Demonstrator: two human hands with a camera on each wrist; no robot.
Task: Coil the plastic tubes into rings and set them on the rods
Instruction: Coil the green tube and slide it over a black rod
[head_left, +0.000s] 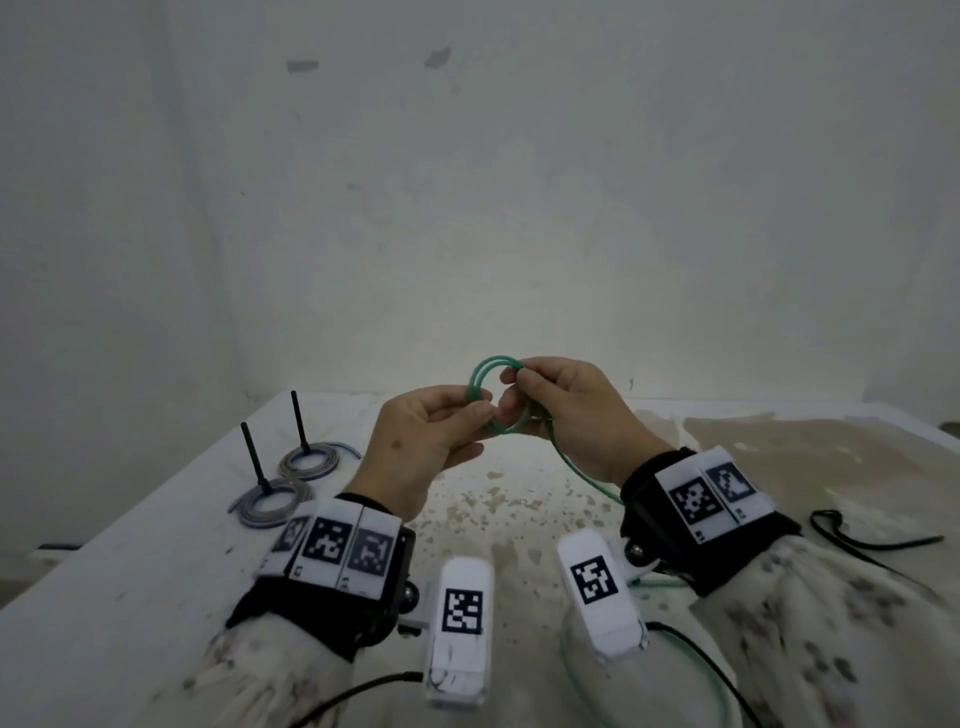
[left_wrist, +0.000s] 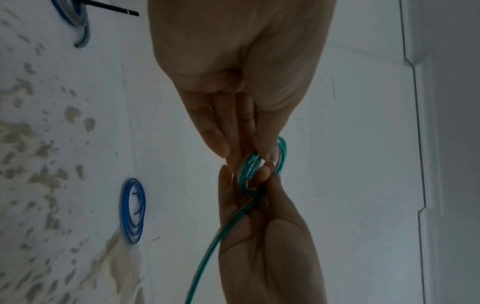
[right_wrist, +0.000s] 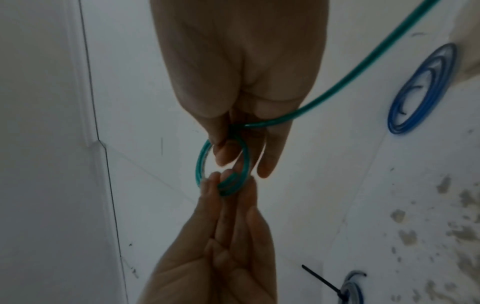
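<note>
Both hands are raised above the stained white table (head_left: 156, 561) with a green plastic tube (head_left: 480, 374) between them, part of it already wound into a small ring of a few turns. The left hand (head_left: 421, 452) pinches the ring's left side between thumb and fingertips; in the right wrist view those fingertips (right_wrist: 211, 185) close on the bundled strands at the ring's lower edge. The right hand (head_left: 576, 415) grips the opposite side, fingers curled around the strands, and one finger passes through the ring's opening. From under the right palm the uncoiled length of the tube trails down toward the table and out of sight beneath the right wrist.

At the table's left side stand two black rods, well apart from the hands. The nearer rod (head_left: 254, 457) rises through a grey-blue coiled ring (head_left: 275, 501) lying flat, and the farther rod (head_left: 300, 421) stands in a second coiled ring (head_left: 309, 462) just behind it.
</note>
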